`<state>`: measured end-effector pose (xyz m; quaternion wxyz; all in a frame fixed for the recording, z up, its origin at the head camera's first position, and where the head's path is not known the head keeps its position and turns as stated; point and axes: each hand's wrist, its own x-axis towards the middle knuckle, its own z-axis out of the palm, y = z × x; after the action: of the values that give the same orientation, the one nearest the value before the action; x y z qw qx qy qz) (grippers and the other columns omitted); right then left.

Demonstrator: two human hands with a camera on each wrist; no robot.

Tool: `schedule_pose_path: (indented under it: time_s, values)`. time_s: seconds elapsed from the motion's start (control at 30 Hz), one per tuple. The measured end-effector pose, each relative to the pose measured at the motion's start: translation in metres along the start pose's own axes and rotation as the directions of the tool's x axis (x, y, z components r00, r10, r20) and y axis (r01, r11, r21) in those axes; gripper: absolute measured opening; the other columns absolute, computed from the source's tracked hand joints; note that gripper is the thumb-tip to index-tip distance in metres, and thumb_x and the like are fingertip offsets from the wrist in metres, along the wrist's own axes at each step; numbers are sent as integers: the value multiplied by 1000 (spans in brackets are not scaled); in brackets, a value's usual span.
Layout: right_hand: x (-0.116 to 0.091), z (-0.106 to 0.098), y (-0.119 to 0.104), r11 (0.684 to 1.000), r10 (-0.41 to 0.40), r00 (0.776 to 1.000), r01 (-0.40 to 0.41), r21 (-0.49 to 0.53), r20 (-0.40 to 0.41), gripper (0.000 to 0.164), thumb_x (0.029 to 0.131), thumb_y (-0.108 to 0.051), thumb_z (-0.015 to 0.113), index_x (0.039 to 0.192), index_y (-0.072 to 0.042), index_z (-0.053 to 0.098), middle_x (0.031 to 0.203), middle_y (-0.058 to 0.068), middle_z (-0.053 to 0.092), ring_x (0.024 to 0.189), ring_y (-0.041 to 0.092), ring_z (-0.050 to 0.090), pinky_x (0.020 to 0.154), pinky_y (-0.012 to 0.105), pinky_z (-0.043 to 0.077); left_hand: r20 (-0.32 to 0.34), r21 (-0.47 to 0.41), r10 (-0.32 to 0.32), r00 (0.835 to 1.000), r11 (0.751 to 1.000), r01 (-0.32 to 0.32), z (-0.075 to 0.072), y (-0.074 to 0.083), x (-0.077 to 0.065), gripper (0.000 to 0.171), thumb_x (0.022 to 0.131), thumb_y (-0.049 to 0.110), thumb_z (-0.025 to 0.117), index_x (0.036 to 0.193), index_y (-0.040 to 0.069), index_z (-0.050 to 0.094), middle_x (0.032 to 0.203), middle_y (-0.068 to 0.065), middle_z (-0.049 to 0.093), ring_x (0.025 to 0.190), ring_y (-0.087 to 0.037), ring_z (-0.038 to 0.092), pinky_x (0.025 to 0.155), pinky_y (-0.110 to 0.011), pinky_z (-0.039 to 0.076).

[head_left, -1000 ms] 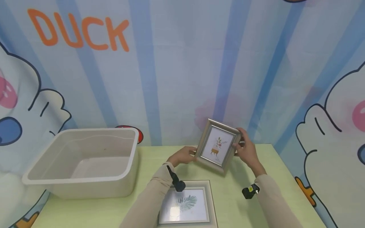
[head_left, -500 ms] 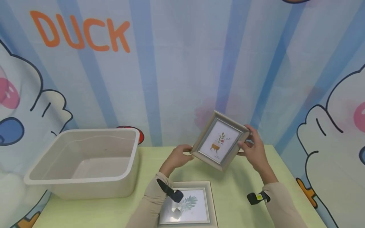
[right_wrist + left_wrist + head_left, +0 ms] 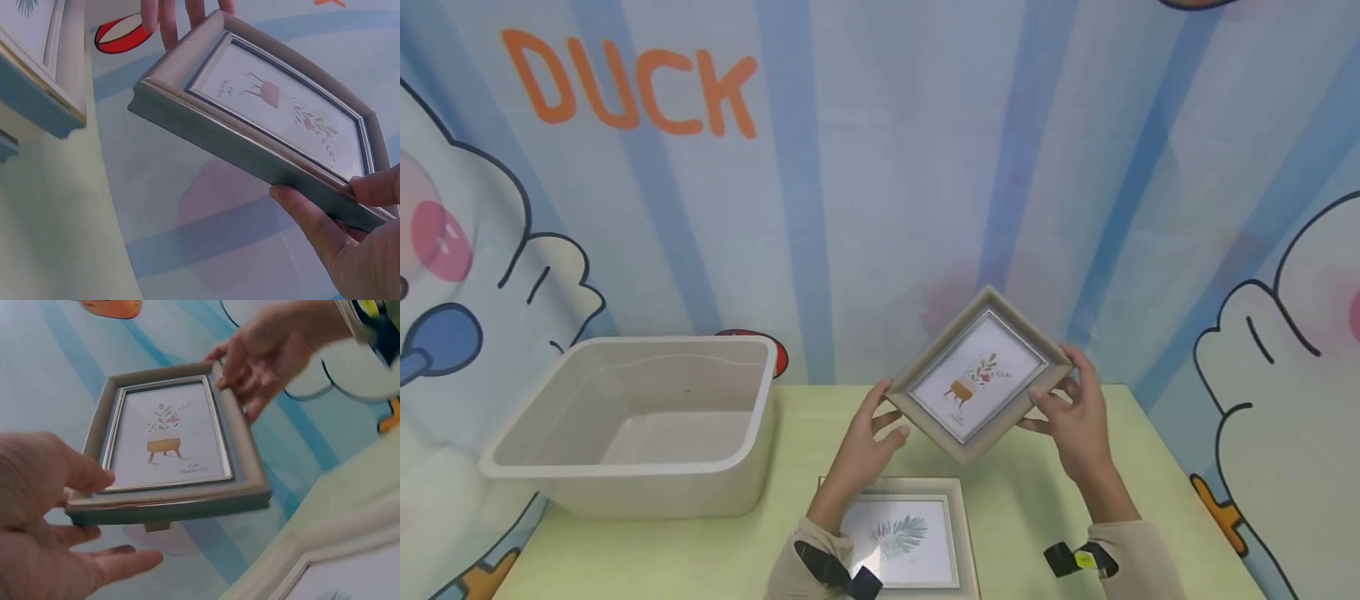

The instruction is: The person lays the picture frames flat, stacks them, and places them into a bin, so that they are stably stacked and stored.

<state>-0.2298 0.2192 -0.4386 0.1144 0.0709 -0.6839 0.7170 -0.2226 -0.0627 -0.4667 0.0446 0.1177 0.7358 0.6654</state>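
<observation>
A silver-beige picture frame (image 3: pixel 917 364) with a potted-plant print is up off the table, tilted and turned like a diamond in the head view. My right hand (image 3: pixel 1078 425) grips its right corner, thumb on the front face and fingers behind, as the right wrist view also shows. At the opposite corner, my left hand (image 3: pixel 862 454) touches the frame with extended fingers (image 3: pixel 87 475); its thumb stands apart below the edge. Under the left wrist lies a larger picture frame (image 3: pixel 964 533) with a green leaf print, partly hidden by the forearm.
A deep beige plastic tub (image 3: pixel 760 417) stands on the left of the pale green table (image 3: pixel 1022 542). In the right wrist view, another frame edge (image 3: pixel 822 481) shows beneath the leaf picture. A striped cartoon backdrop (image 3: pixel 895 192) hangs directly behind the table.
The held picture frame has risen and rotated clockwise toward a diamond position. My left hand has shifted its touch to the frame's left corner, its fingers spreading; the right hand has kept its grip.
</observation>
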Motion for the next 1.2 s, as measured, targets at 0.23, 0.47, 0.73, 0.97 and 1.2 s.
schedule_pose_path:
  time_s: [0.23,0.47,0.73,0.97,1.2]
  values:
    - [-14,16,1,995,77,995,-73,71,-66,71,94,9,57,154,-17,27,118,3,55,90,10,70,67,37,64,7,-308,42,999,951,-38,6,-12,-15,91,90,0,62,160,25,9,161,-19,24,135,-46,48,98,-42,56]
    - [-29,32,2,982,151,979,-134,130,-135,70,95,10,55,153,-20,28,120,3,55,92,11,71,68,37,64,-90,-310,62,994,947,-87,13,-16,-24,100,84,-13,57,158,33,8,153,-20,36,121,-45,59,85,-41,61]
    - [-44,46,7,974,148,982,-123,192,-119,69,94,10,58,151,-19,33,121,6,56,95,14,72,69,38,63,-214,-163,65,975,981,-101,13,-13,-34,103,82,-16,60,158,32,10,148,-21,40,110,-42,65,72,-29,61]
    - [-55,54,16,971,125,988,-105,217,-85,71,92,11,60,152,-15,32,119,6,57,93,17,73,72,40,63,-191,-91,104,976,988,-123,-1,-12,-43,100,81,-14,62,156,34,16,148,-20,42,111,-46,64,70,-32,62]
    - [-61,59,20,981,125,991,-117,152,-39,73,93,8,60,155,-16,31,126,11,50,96,16,73,80,40,61,-172,-59,160,972,983,-172,-21,-12,-48,100,76,-15,67,155,25,20,143,-23,47,105,-49,66,69,-32,62]
